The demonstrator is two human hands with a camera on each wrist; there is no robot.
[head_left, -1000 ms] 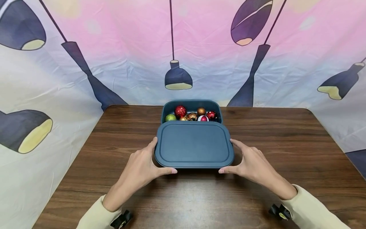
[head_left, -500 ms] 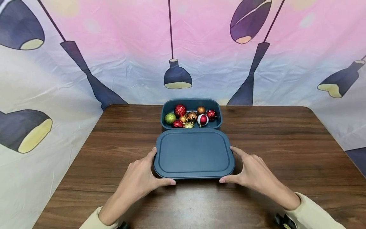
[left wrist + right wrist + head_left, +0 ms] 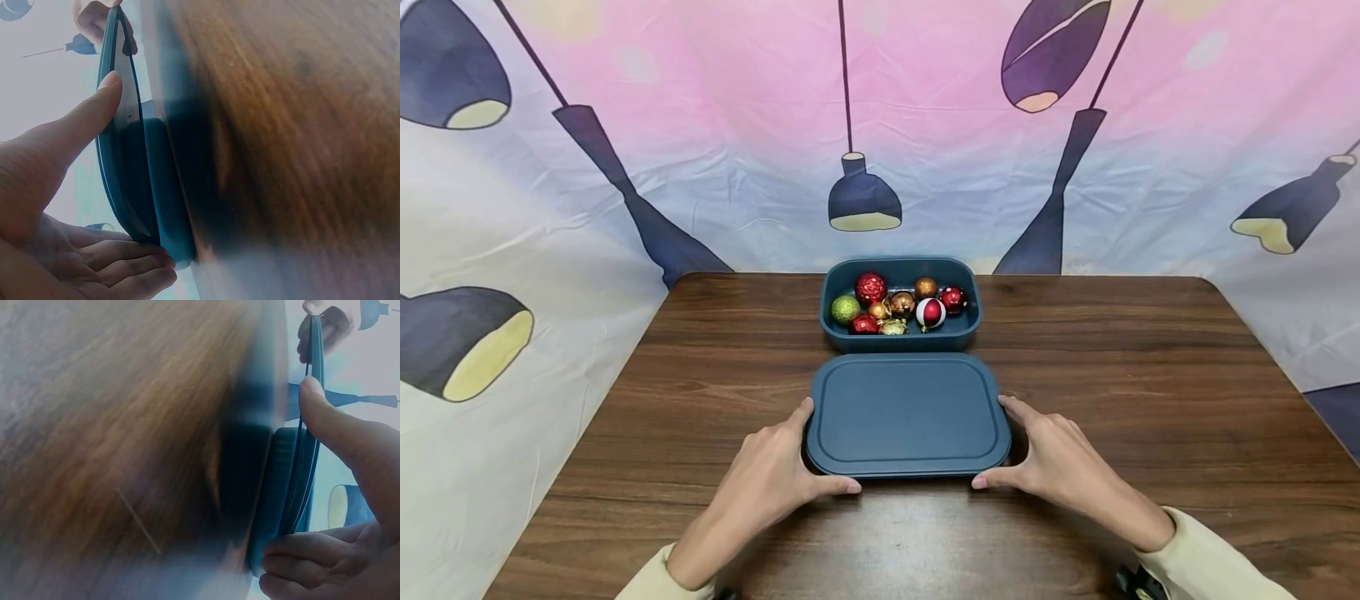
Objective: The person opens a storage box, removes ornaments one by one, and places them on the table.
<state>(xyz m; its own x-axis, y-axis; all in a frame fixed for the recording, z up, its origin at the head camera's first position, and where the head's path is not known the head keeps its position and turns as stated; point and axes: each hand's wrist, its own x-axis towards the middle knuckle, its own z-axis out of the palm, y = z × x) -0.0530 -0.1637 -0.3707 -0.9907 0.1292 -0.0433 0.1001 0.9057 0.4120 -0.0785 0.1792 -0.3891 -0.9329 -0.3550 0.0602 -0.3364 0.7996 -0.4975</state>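
With left hand (image 3: 775,467) and right hand (image 3: 1060,462), we grip the lid (image 3: 910,414) — uneven finger pressure could let one end drop.

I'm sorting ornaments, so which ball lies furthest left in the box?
The green ball; all the others in the box lie to its right.

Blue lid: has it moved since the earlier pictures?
Yes, away from the box: in the head view, the blue lid no longer hides the box's near side.
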